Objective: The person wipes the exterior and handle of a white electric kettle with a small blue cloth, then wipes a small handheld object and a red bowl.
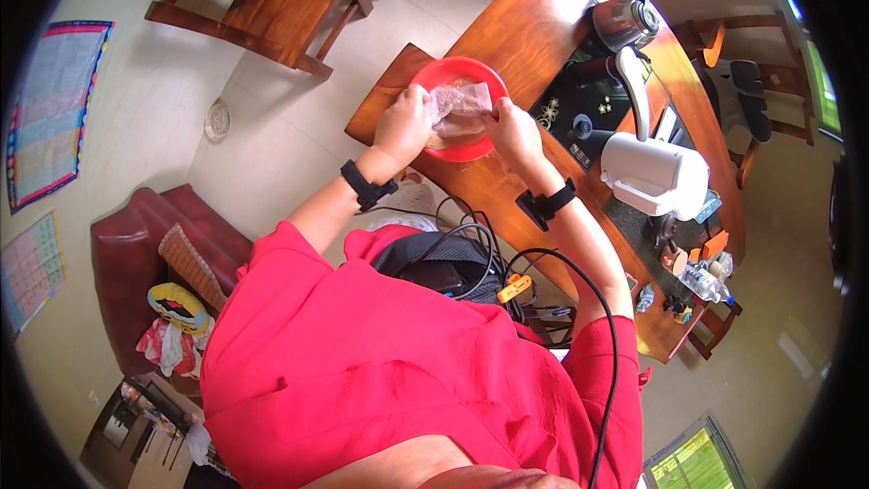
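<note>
A round red plastic basin (470, 151) rests near the edge of the varnished wooden table (516, 41). Over and partly inside it is a wet, pale pinkish piece of thin cloth (470, 100). My left hand (405, 121) grips one end of this cloth at the basin's left rim. At the right rim, the fingers of my right hand (514, 130) pinch the other end. What looks like water, with some light bits, lies under the cloth. A black band with a small device sits on each wrist.
Right of the basin stand a white electric kettle (655, 173) and a glass pot (621, 22) on a dark tabletop panel. A plastic bottle (703, 283) lies farther right. Black cables (482, 231) hang at my waist. A wooden chair (285, 3) and dark red sofa (146, 251) stand leftward.
</note>
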{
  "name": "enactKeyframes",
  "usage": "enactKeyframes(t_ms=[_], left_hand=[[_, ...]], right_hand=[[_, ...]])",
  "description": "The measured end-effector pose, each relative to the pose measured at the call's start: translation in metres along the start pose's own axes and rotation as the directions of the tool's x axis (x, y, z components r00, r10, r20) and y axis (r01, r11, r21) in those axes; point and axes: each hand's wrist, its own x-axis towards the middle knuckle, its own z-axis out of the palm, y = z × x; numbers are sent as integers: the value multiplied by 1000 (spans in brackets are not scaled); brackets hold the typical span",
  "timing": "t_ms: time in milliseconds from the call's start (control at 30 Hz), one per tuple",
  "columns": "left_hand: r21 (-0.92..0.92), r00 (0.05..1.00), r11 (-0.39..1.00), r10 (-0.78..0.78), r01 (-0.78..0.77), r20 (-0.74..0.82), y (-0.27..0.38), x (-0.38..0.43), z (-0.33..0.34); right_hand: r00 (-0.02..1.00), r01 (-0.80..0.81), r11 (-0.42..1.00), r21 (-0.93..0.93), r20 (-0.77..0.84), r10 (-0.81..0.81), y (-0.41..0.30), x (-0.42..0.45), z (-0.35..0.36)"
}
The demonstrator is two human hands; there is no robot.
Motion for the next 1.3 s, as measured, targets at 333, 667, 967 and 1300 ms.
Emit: enactKeyframes(t_ms=[333, 667, 967, 1300], left_hand=[[352, 892, 823, 444, -446, 91, 4, 9, 22], [329, 983, 927, 180, -182, 36, 7, 14, 17], [347, 996, 934, 84, -84, 16, 14, 6, -1], [507, 953, 814, 297, -282, 55, -2, 7, 22]], right_hand=[[993, 55, 994, -97, -98, -65, -4, 3, 9], [998, 25, 993, 114, -55, -19, -28, -11, -49], [993, 103, 932, -349, -14, -115, 0, -4, -13], [904, 424, 774, -470, 170, -392, -2, 22, 26]])
